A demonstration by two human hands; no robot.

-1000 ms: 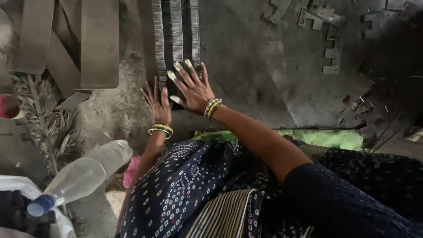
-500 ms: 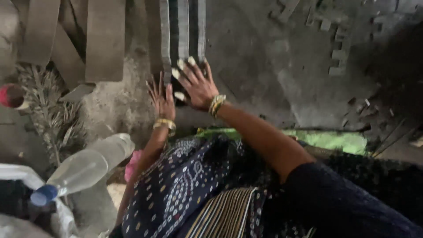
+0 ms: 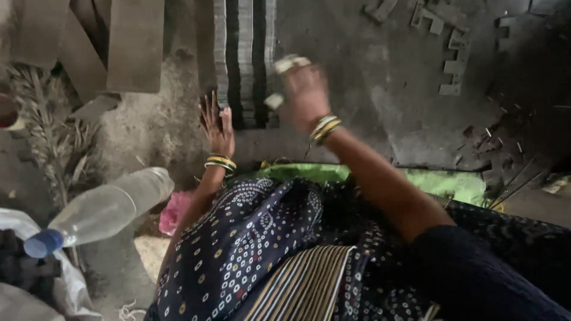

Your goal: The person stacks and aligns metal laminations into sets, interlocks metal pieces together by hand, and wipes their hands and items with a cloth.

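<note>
Grey, dusty strips stand packed on edge in long parallel rows (image 3: 245, 65) on the ground ahead of me, and both of my hands are at the near end of that stack. My left hand (image 3: 217, 125) lies flat with the fingers spread and pointing away from me, its fingertips at the left edge of the rows and the palm on the bare gritty floor (image 3: 148, 128) just beside them; it grips nothing, simply pressed open against the surface. Yellow and green bangles (image 3: 220, 163) ring that wrist, and the forearm runs back toward my lap at a slight slant. My right hand (image 3: 303, 89) is over the right side of the rows, blurred by motion, with pale coated fingertips (image 3: 290, 62) bent forward over the top of the strips; because of the blur I cannot tell whether it has closed on a strip or only rests on them. Its wrist carries a band of gold bangles (image 3: 324, 128), and the arm stretches out long and nearly straight from a dark sleeve (image 3: 482, 273) at the lower right. Near of the rows, a green sheet (image 3: 440, 181) shows at the edge of my dotted navy cloth (image 3: 250, 249). Left of the rows, well apart, a clear plastic bottle with a blue cap (image 3: 104, 211) lies on its side, and flat boards (image 3: 134, 44) lean farther up on that side. Right of the rows, small notched pieces (image 3: 452, 53) are scattered on the dark floor.
</note>
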